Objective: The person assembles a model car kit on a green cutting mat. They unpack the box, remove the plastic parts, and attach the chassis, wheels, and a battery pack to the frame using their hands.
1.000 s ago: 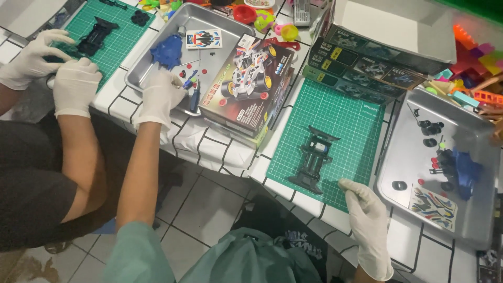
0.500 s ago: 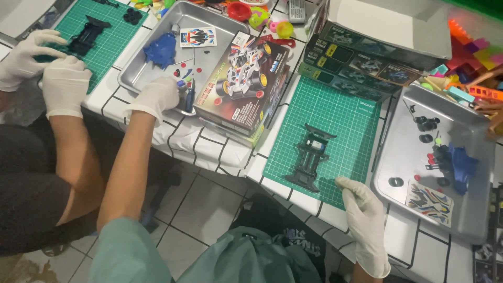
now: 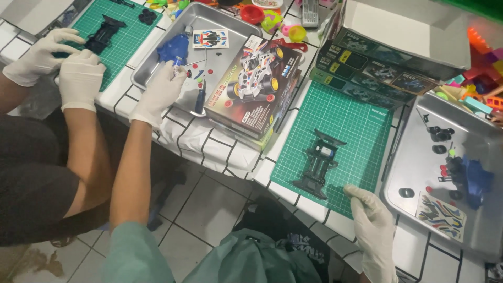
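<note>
Black toy-car chassis (image 3: 318, 163) lies on the green cutting mat (image 3: 346, 120); it looks light, stiff, thin-edged, best gripped along its sides. Right hand (image 3: 373, 230) rests flat nearby, fingers apart. Left hand (image 3: 160, 90) reaches into the metal tray (image 3: 226, 22), fingers curled, grip unclear.

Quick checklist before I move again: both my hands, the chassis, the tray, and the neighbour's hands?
1. Left hand gloved, over the small parts in the metal tray: ok.
2. What the left fingertips pinch: cannot tell.
3. Right hand empty, resting flat on the near edge of the green cutting mat: ok.
4. Black chassis lying on the mat, apart from the right hand: ok.
5. Co-worker's gloved hands at their own mat, apart from the left hand: ok.
</note>
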